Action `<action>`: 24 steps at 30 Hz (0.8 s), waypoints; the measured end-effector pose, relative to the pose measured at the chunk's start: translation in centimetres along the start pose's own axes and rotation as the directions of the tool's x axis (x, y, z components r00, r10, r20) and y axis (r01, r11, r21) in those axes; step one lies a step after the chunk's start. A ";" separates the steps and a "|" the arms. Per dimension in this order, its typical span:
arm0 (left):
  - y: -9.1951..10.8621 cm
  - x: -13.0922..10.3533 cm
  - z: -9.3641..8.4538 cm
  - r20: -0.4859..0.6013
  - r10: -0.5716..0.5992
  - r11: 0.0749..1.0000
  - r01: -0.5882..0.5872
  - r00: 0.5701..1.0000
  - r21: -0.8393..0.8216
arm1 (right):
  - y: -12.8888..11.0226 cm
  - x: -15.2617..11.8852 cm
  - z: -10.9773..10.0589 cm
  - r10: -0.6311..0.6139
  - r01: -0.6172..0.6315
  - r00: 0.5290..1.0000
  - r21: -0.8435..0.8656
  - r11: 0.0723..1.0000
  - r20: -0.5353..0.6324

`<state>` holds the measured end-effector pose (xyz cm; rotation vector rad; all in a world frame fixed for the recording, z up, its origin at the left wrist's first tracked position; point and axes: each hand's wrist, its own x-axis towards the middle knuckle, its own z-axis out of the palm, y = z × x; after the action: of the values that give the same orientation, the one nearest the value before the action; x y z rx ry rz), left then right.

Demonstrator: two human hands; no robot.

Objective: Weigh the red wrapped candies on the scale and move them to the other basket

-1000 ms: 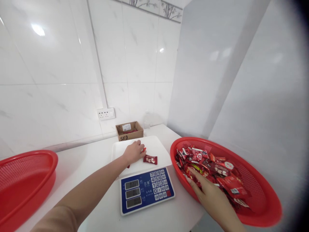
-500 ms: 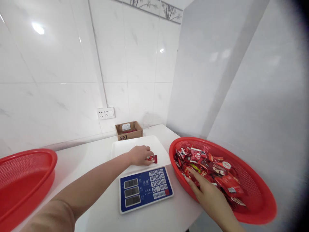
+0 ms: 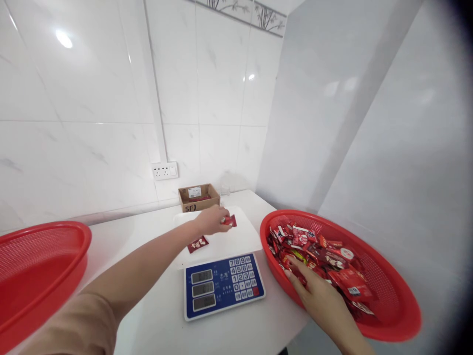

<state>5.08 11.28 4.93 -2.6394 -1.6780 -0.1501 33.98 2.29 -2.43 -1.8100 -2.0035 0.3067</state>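
Observation:
My left hand [image 3: 214, 220] is closed on a small red packet [image 3: 229, 221] above the white pan [image 3: 236, 239] of a scale. Another dark red packet [image 3: 198, 244] lies on the pan, beside my left forearm. In front of the pan is the scale's blue keypad panel [image 3: 224, 286] with three displays. My right hand [image 3: 308, 283] reaches over the near rim of a red basket [image 3: 399, 305] on the right, its fingers among many red packets [image 3: 332, 259]. Its fingertips are partly hidden, so what they hold cannot be made out.
A second red basket [image 3: 40, 266] stands at the left edge of the table. Behind the scale sits a small open cardboard box [image 3: 199, 198] with something red inside. A clear container [image 3: 225, 185] is by the tiled wall, below a socket [image 3: 164, 170].
My left hand has moved farther back over the pan with the small packet. A dark red packet now shows on the pan near my forearm. My right hand has barely moved.

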 end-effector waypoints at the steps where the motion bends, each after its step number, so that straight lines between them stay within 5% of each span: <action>1: -0.5 -0.4 -0.7 -0.025 -0.029 1.000 0.029 0.999 -0.008 | 0.0 0.0 0.0 -0.005 0.005 1.000 -0.001 1.000 -0.002; 6: -2.8 -4.1 -2.0 -0.017 -0.081 0.996 0.081 0.997 -0.045 | 0.1 -0.1 0.0 -0.004 0.004 1.000 -0.012 1.000 -0.012; 13: -2.9 -8.5 2.4 0.019 0.005 0.996 -0.003 1.000 -0.091 | 0.5 0.1 0.5 0.006 -0.007 1.000 -0.010 1.000 -0.012; 24: -2.9 -6.5 4.0 -0.054 -0.094 0.988 0.087 0.994 -0.125 | 0.8 0.0 0.7 0.011 -0.012 0.999 -0.029 1.000 -0.043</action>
<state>0.02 6.85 0.26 -2.6137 -1.8260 -0.3405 34.39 2.48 -3.39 -1.8309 -1.9786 0.2417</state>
